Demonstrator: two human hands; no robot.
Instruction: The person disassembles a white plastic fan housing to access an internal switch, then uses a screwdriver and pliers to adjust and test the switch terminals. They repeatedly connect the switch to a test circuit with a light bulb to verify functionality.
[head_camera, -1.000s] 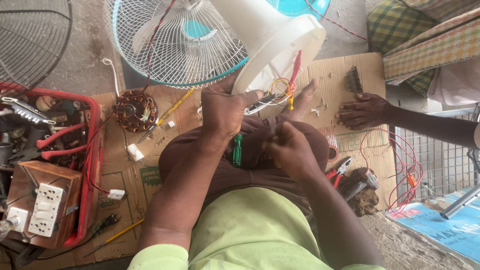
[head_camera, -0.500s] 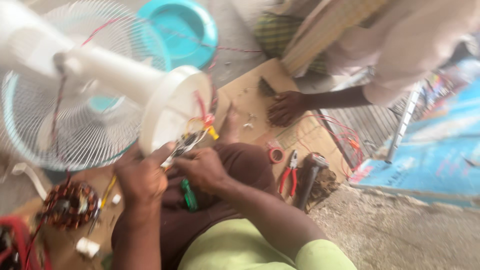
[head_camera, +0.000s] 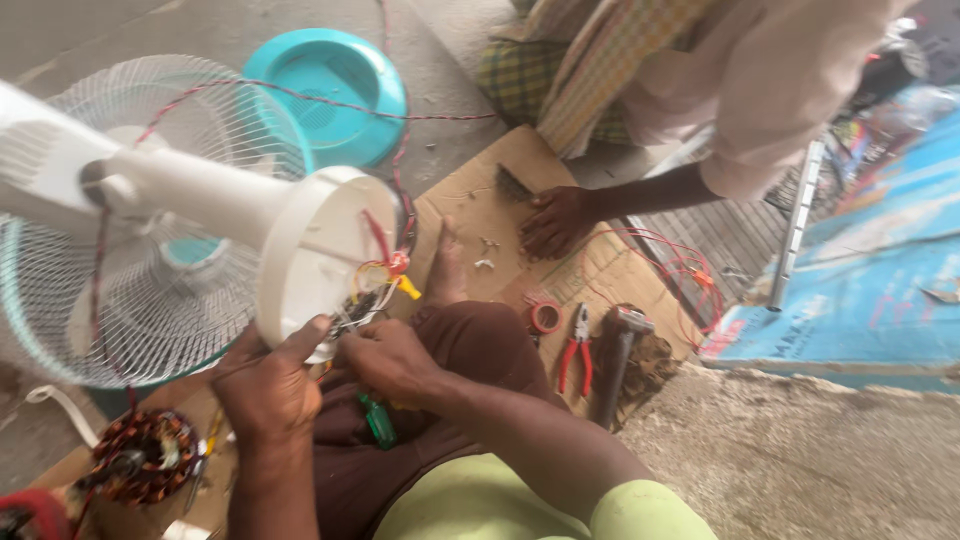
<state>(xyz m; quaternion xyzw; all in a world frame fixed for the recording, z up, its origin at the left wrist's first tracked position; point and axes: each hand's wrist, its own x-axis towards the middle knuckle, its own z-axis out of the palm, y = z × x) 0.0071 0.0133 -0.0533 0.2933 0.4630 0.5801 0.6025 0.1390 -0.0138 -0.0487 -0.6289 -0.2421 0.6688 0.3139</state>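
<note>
A: Wires (head_camera: 375, 285) spilling from fan base (head_camera: 325, 260), lying just above both hands, up and away. Fan stem running long axis leftward.

B: Left hand (head_camera: 265, 385) pinching base rim, grip narrow. Right hand (head_camera: 390, 360) sitting nearer the wires, closing on strands; green screwdriver (head_camera: 378, 422) resting below.

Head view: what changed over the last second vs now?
The view swung right, so the red tray left the frame. The left hand moved from the lap to the rim of the white fan base; the right hand came in to the wires there. Unchanged: the green screwdriver on the lap, and another person's hand on the cardboard.
</note>
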